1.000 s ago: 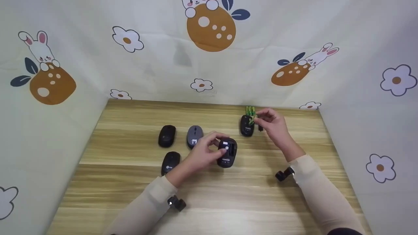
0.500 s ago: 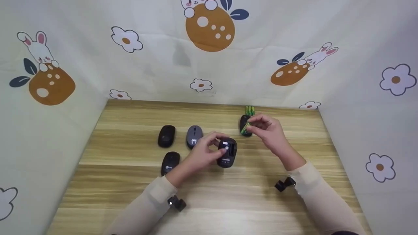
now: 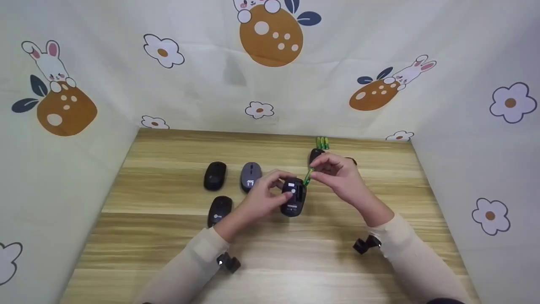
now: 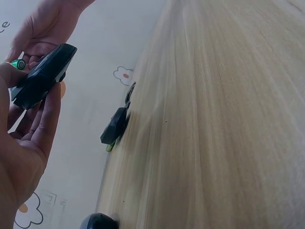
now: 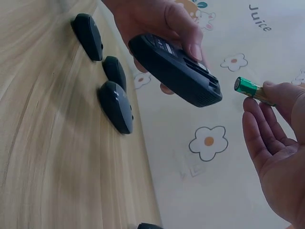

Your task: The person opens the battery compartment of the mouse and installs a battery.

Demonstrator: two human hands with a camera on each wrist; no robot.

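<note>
My left hand [image 3: 265,195] holds a black computer mouse [image 3: 292,207] above the table, its underside turned up and the long battery slot facing me. The thumb lies on that underside. Between thumb and fingertips my right hand [image 3: 344,179] pinches a green battery [image 3: 308,176], slanted just beside the slot's upper right end. In the right wrist view a small gap separates the battery [image 5: 250,89] from the mouse [image 5: 176,71]. Partly behind my right hand lies another black mouse [image 3: 315,156], and several green batteries [image 3: 322,142] stand in a row beyond it.
To the left on the wooden table [image 3: 168,245] lie a black mouse [image 3: 215,175], a grey mouse [image 3: 251,174] and another black mouse [image 3: 220,209] partly behind my left forearm. A small dark piece [image 3: 352,161] shows behind my right hand. Patterned cloth [image 3: 202,93] walls the back and sides.
My right hand has carried the battery left and toward me, from over the far mouse to the mouse in my left hand. The left hand has stayed put.
</note>
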